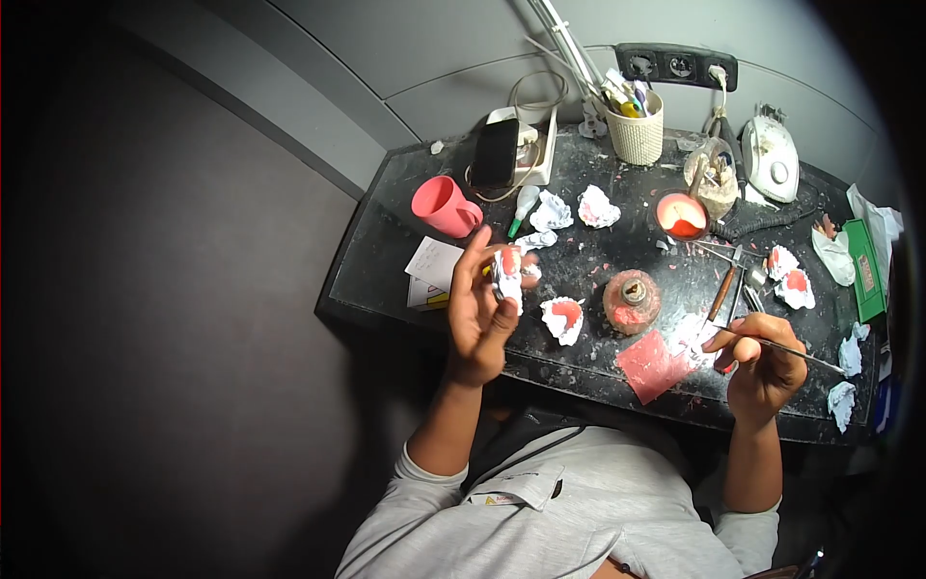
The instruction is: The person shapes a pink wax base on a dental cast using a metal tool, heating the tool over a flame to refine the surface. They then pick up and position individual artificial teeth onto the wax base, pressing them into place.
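My left hand (475,314) is closed around a white plaster dental cast (507,275) with red-pink wax on it, held up above the table's left part. Between the fingers of my right hand (762,362) is a thin metal wax-carving tool (786,349), lying slantwise with one end toward the middle of the table. A pink wax sheet (656,367) lies left of my right hand, with shavings beside it. A round glass spirit burner (632,302) stands between the two hands. Another cast with red wax (562,320) rests right of my left hand.
A pink mug (446,206), a phone (496,152) and a white pen cup (637,130) stand toward the back. A dish of red wax (683,216), more casts (794,288), a wooden-handled tool (721,292) and a green box (865,270) are on the right.
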Demonstrator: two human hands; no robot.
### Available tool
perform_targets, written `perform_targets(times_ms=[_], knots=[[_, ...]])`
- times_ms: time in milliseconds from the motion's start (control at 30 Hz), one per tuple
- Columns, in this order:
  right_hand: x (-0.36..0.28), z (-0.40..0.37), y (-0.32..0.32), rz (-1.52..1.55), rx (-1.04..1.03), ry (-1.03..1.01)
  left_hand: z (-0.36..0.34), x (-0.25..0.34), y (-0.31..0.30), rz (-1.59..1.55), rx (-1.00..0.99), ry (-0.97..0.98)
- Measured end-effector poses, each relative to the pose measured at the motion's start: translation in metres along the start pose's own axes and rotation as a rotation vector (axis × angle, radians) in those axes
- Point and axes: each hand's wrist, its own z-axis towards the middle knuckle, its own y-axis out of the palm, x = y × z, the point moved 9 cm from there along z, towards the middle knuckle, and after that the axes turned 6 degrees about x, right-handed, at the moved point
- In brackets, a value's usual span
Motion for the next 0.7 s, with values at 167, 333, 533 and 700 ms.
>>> perform_targets(times_ms=[167, 333, 533, 700], knots=[[0.0, 0.0, -0.001, 0.017, 0.016, 0.008, -0.012, 0.02, 0.003, 0.452, 0.007, 0.422], [-0.002, 0.001, -0.001, -0.019, 0.008, -0.016, -0.014, 0.024, 0.003, 0.431, 0.047, 0.608], [-0.003, 0.001, -0.003, -0.022, 0.021, -0.023, -0.016, 0.02, 0.002, 0.427, 0.049, 0.615], [-0.004, 0.001, -0.002, -0.016, 0.012, -0.028, -0.017, 0.024, 0.002, 0.5, 0.056, 0.669]])
